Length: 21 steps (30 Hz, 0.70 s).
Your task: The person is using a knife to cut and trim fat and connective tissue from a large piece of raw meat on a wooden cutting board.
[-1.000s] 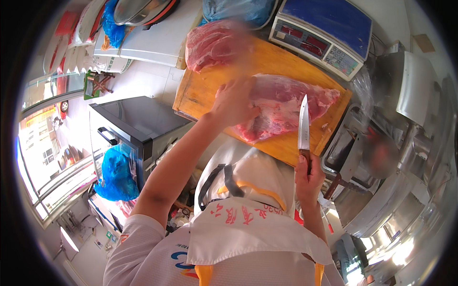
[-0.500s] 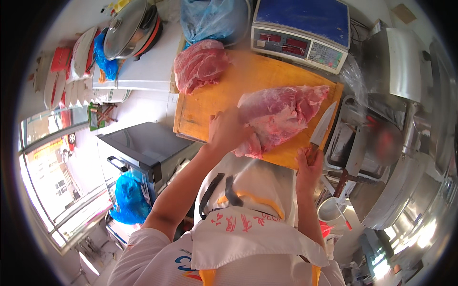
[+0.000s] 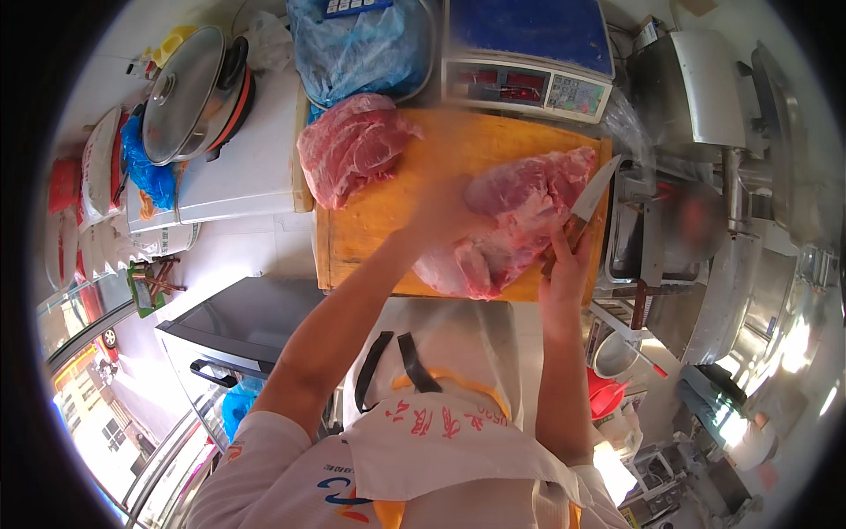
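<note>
My right hand (image 3: 561, 260) grips a knife (image 3: 596, 185) by its brown handle at the right edge of the large piece of raw meat (image 3: 524, 198), its blade angled up and to the right. My left hand (image 3: 441, 220) is at the left side of that meat, apparently touching it; its fingers are blurred by a hazy patch in the picture. Both are over a yellow wooden cutting board (image 3: 348, 256). A second lump of raw meat (image 3: 348, 154) sits on the board's far left corner.
A scale (image 3: 529, 35) and a blue bag (image 3: 352, 44) stand behind the board. A lidded pan (image 3: 185, 97) is on the left counter (image 3: 247, 176). A metal tray with another knife (image 3: 652, 247) lies at the right. A dark-topped appliance (image 3: 229, 317) stands lower left.
The view has shifted, leaving the board more level. The knife has swung from upright over the meat to a slant at its right edge, and my right hand has moved up onto the board.
</note>
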### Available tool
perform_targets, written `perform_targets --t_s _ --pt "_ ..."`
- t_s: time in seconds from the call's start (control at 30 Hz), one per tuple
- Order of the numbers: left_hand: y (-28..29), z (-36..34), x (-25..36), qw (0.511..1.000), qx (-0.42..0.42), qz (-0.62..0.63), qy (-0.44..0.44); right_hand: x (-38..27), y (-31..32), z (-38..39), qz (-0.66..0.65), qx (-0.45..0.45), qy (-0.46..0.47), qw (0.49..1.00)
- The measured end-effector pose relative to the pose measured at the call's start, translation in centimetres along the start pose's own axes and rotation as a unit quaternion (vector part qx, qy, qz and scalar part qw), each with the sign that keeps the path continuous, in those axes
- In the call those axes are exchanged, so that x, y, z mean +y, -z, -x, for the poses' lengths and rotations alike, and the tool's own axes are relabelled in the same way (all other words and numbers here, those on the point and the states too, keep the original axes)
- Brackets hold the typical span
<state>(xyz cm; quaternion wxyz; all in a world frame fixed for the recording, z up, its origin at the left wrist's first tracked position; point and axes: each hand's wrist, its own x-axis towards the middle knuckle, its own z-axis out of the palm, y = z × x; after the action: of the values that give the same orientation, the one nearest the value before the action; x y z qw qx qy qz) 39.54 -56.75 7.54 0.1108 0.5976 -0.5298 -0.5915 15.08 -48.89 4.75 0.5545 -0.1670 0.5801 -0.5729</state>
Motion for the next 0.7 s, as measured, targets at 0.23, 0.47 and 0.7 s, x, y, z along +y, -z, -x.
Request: perform_targets --t_s 0.23,0.47,0.7 --pt "-0.9 2.4 -0.2 0.974 0.114 -0.190 -0.055 -1.9 0.9 -0.2 0.170 -0.044 0.038 0.984" --pt "0.8 -2.6 1.7 0.969 0.157 -0.113 -0.154 -2.7 5.4 3.3 0.124 -0.012 0.043 0.991" --pt "-0.2 -4.7 3.8 0.954 0.179 -0.181 -0.155 -4.4 6.9 2.9 0.122 -0.068 0.035 0.990"
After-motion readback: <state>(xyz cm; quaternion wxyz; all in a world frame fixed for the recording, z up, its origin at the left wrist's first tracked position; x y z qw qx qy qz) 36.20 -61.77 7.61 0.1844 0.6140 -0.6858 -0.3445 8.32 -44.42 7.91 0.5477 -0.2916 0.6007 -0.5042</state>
